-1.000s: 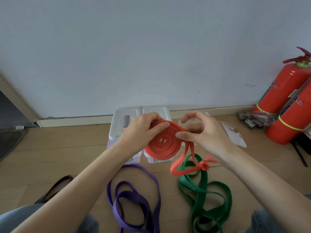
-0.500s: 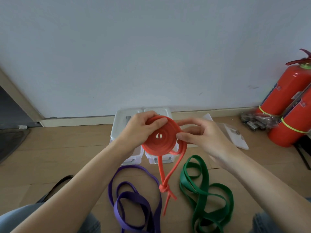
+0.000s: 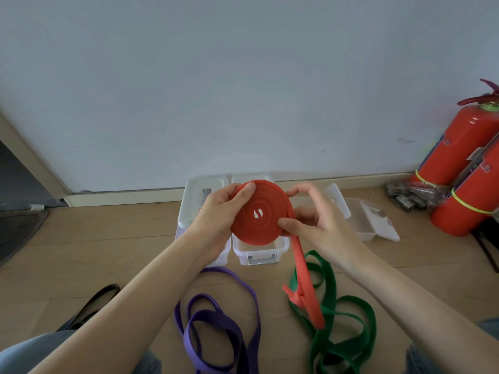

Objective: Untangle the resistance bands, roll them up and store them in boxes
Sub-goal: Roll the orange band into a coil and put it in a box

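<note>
At the far left, a dark shoe (image 3: 90, 306) lies on the wooden floor (image 3: 108, 238) beside our left forearm. Next comes the purple band (image 3: 216, 325), lying loose in overlapping loops on the floor below our arms. Above it, our left hand (image 3: 216, 211) grips the left edge of the red band (image 3: 260, 214), thumb pressed on its face near the top, the fingers wrapped behind. We have the red band wound into a flat, tight coil, held up in front of us over two clear plastic boxes (image 3: 259, 252) that stand side by side against the skirting board; the left one wears a lid, and the right one shows an open rim below the coil. Our right hand (image 3: 318, 220) pinches the coil's right edge, thumb on the front, forefinger curled over the top. From that pinch the unrolled tail of the red band hangs down and to the right, with a knot near its end, crossing over the green band (image 3: 343, 327), which lies in loose tangled loops on the floor. Further right, a third clear box (image 3: 370, 220) sits open. At the far right, two red fire extinguishers (image 3: 459, 163) lean by the wall.
</note>
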A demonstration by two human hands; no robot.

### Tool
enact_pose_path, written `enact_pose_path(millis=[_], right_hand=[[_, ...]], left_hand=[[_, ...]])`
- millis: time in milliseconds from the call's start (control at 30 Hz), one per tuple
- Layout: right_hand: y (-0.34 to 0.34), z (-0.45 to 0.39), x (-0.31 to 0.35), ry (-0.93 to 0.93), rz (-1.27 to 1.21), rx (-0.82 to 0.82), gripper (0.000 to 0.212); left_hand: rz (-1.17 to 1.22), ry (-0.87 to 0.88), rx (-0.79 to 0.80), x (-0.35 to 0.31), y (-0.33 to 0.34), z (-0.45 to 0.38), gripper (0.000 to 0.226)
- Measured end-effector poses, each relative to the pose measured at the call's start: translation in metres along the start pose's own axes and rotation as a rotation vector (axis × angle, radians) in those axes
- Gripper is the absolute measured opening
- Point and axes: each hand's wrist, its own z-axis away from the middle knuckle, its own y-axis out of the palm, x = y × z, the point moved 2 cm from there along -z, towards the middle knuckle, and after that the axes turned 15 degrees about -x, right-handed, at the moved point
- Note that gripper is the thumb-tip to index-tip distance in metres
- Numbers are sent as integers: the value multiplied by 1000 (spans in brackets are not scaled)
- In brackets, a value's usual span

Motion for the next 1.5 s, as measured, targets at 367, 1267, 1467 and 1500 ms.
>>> enact_pose_path(millis=[367, 1267, 1467, 1500], right_hand=[[-6, -2, 8, 54, -157, -28, 33], [-21, -9, 19, 81, -28, 44, 19], [-19, -9, 18, 111, 43, 70, 20], [-18, -9, 18, 95, 65, 48, 20]], left_hand=[[-56, 125, 1, -4, 2, 1, 16], [-48, 34, 115, -7, -4, 0, 33], [99, -92, 70, -10, -6, 0, 46], [116, -104, 51, -10, -6, -1, 41]])
